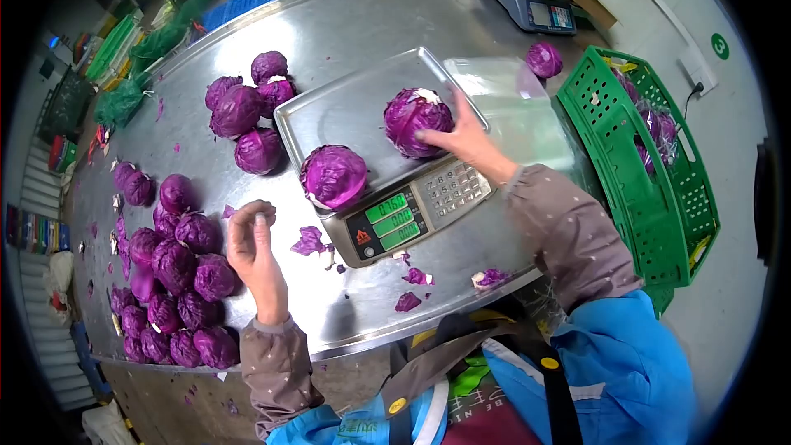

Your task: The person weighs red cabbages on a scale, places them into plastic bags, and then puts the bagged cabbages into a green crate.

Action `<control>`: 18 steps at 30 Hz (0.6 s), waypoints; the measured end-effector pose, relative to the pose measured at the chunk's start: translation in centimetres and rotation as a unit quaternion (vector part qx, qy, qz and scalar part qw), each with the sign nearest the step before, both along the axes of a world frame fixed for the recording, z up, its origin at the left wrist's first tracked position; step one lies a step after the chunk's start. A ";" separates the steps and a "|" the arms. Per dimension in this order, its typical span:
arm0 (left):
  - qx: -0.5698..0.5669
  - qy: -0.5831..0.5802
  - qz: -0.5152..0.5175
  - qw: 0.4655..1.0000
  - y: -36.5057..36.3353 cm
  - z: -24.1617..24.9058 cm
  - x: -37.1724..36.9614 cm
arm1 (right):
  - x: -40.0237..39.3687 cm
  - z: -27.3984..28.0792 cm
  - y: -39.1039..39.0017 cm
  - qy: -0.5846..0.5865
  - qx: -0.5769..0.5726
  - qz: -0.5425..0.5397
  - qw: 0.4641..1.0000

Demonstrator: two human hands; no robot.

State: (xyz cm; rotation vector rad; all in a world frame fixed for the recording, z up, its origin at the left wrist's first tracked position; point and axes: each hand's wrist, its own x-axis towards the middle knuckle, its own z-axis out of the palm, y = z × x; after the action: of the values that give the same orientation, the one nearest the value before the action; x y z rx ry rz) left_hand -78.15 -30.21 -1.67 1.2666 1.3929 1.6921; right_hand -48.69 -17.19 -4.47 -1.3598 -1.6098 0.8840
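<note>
My right hand [471, 142] grips a red cabbage [409, 125] on the right part of the metal weighing pan [346, 107], thumb on its near side and fingers at its right. A second red cabbage [334, 176] sits at the pan's near left corner. The pan belongs to a digital scale [362, 251] with lit green displays and a keypad. Over the table, between the scale and a pile of red cabbages [175, 265], my left hand [257, 249] is raised with its fingers curled in. Nothing shows in it.
More red cabbages [237, 110] lie beyond the scale's left side. Loose leaves [310, 241] are scattered on the metal table [354, 313]. Clear plastic bags [515, 107] lie right of the pan, near a green crate [622, 173]. A second scale [527, 4] stands at the back right.
</note>
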 end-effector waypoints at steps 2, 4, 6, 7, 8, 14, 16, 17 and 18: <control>-0.003 0.009 -0.009 1.000 -0.4 0.2 2.2 | -1.3 0.1 0.2 0.057 -0.023 0.022 0.998; -0.028 -0.005 -0.026 0.999 -1.0 0.0 4.6 | -1.5 0.1 1.0 0.150 -0.073 0.022 0.986; -0.050 -0.006 -0.065 0.997 -1.4 -0.2 7.6 | -0.3 1.0 0.8 0.270 -0.128 0.024 0.954; -0.073 -0.012 -0.084 0.994 -1.5 -0.6 9.3 | 0.8 1.2 0.3 0.332 -0.143 0.018 0.932; -0.084 -0.005 -0.102 0.991 -1.4 -1.1 11.2 | 2.4 0.4 0.0 0.362 -0.140 0.037 0.921; -0.121 0.045 -0.264 0.956 3.4 -5.2 24.8 | 16.7 0.6 -9.4 0.588 -0.218 0.093 0.773; -0.110 0.163 -0.302 0.933 6.6 -5.9 30.1 | 22.2 -1.6 -13.0 0.617 -0.258 0.064 0.741; -0.051 0.243 -0.311 0.918 8.5 -7.3 32.7 | 24.6 -2.8 -14.8 0.625 -0.276 0.044 0.729; 0.028 0.317 -0.300 0.899 10.1 -9.0 35.2 | 26.9 -4.2 -16.5 0.629 -0.289 0.033 0.721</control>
State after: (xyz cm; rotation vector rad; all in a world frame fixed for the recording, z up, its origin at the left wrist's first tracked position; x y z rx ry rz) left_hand -42.99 -20.12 -10.66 2.1359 1.0883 0.9286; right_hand -21.78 -33.65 -8.71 -0.6382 -0.2788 1.8910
